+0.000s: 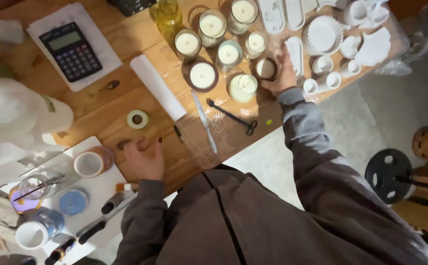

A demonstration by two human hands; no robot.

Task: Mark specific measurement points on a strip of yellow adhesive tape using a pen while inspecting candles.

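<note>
Both arms outstretched: right hand (283,73) seemingly on candle jar (266,68).

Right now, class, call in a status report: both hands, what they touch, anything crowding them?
Right hand on small brown candle jar. Left hand flat on wooden table, holding nothing. White dishes and other candles crowd the jar.

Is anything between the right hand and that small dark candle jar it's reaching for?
Nothing visible: the right hand is already at the small dark candle jar, fingers at its side. Other candle jars crowd its far side.
</note>
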